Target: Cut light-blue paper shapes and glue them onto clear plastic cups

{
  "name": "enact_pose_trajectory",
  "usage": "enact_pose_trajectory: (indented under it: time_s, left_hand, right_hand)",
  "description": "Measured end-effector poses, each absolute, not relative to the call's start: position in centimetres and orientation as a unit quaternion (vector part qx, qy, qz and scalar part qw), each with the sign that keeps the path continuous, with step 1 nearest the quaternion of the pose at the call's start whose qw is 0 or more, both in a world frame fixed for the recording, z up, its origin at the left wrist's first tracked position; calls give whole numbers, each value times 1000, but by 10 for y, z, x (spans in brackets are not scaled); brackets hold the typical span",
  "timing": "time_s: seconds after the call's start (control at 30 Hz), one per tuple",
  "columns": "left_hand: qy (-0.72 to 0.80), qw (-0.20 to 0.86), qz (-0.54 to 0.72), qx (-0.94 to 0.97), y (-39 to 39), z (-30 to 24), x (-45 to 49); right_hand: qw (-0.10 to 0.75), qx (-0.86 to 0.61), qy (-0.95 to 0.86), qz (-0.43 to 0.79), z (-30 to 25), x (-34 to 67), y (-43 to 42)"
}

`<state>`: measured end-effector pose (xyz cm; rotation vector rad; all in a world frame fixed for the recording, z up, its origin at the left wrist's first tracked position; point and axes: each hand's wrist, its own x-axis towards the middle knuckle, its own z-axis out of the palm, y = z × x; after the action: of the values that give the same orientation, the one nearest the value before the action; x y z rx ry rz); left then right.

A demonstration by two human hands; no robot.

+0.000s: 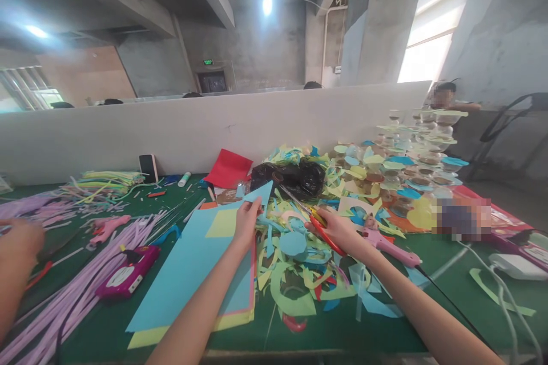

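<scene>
My left hand [247, 221] pinches a piece of light blue paper [262, 194] above a stack of coloured paper sheets [184, 274]. To its right, my right hand [340, 232] is closed round scissors [324, 232] with red and yellow handles. Their blades point up and left, towards the blue paper, and look apart from it. Beneath both hands spreads a heap of green, yellow and blue paper scraps [295, 291], with a round blue paper disc [293, 243] on top. A yellow sheet [222, 223] lies on the stack beside my left hand.
A pink glue gun [394, 250] with a cable lies right of my right hand. Behind are a black plastic bag [314, 179] and stacked clear cups with paper discs [428, 154]. Left lie purple strips [98, 262], a magenta box [128, 272] and another person's hand [19, 251].
</scene>
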<state>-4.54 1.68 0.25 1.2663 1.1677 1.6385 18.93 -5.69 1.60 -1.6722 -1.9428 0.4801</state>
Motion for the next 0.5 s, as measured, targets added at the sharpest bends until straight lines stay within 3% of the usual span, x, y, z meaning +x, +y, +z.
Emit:
enact_pose_trajectory:
  time_s: [0.27, 0.5]
  left_hand:
    - [398, 495, 629, 449, 6, 17, -43]
    - [461, 424, 585, 516, 4, 16, -54]
  right_hand:
    - [260, -629, -712, 173, 15, 192, -53]
    - [252, -640, -703, 181, 21, 192, -57]
